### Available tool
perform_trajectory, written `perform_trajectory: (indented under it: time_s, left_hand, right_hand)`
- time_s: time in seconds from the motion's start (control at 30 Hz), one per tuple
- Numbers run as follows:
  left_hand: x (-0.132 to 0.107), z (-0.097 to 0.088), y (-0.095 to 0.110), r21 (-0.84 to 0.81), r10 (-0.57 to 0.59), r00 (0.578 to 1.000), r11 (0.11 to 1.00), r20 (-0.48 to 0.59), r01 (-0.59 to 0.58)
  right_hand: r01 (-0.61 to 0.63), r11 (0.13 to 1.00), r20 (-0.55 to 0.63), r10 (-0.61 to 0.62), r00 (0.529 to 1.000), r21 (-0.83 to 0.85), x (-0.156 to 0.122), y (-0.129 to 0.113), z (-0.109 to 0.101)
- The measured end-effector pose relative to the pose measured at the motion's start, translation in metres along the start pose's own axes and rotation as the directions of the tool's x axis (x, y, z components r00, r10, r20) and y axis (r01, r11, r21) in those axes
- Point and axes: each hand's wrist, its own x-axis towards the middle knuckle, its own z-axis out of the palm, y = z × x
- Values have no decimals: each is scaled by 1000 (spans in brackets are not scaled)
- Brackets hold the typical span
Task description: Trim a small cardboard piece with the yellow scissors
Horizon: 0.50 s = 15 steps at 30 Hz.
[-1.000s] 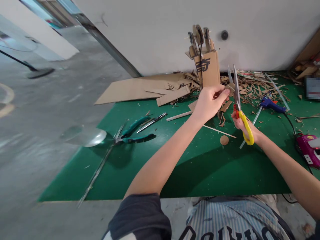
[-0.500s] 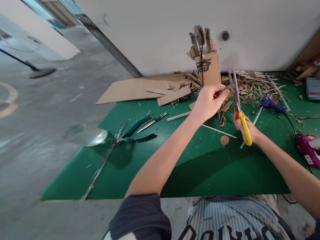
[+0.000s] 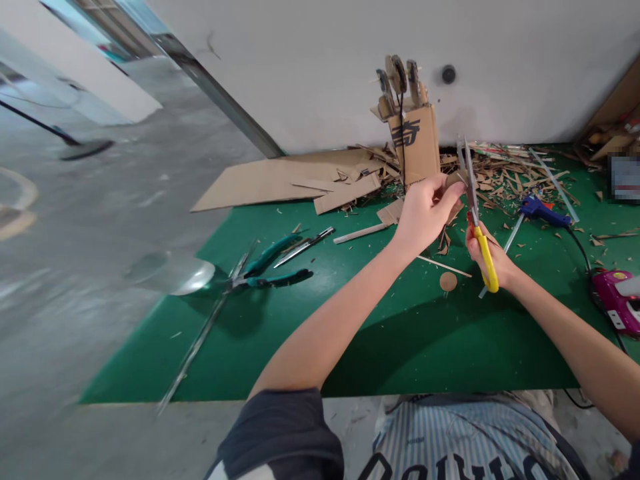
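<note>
My left hand (image 3: 426,212) is closed, pinching a small piece of cardboard (image 3: 456,178) between thumb and fingers. In my right hand (image 3: 487,252) are scissors (image 3: 484,257) with yellow and red handles, their blades pointing up and slightly apart. The cardboard sits right against the blades; whether it lies between them I cannot tell. On the green table below lies a round cardboard disc (image 3: 449,281), and a thin wooden stick (image 3: 444,266) lies just behind it. A cardboard box structure (image 3: 419,143) topped with cardboard wheels stands behind my left hand.
Cardboard scraps (image 3: 505,177) heap along the wall. Left on the table (image 3: 200,360) lie green-handled pliers (image 3: 270,263), a utility knife (image 3: 305,247) and a clear plastic piece (image 3: 170,272) over the edge. At right are a blue glue gun (image 3: 545,211) and a magenta power strip (image 3: 617,300).
My left hand has shifted slightly right and down, and the cardboard in it has turned a little. The scissors stay in my right hand, tilted a bit more upright.
</note>
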Motion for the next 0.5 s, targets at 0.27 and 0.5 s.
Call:
perform_trajectory:
  time_s: [0.27, 0.5]
  left_hand:
    - [6, -8, 0, 62, -16, 998, 998, 67, 11]
    - [5, -15, 8, 148, -9, 991, 989, 133, -11]
  right_hand:
    - [-4, 1000, 72, 3, 997, 13, -1, -14, -7]
    - [65, 995, 79, -59, 995, -77, 2, -13, -7]
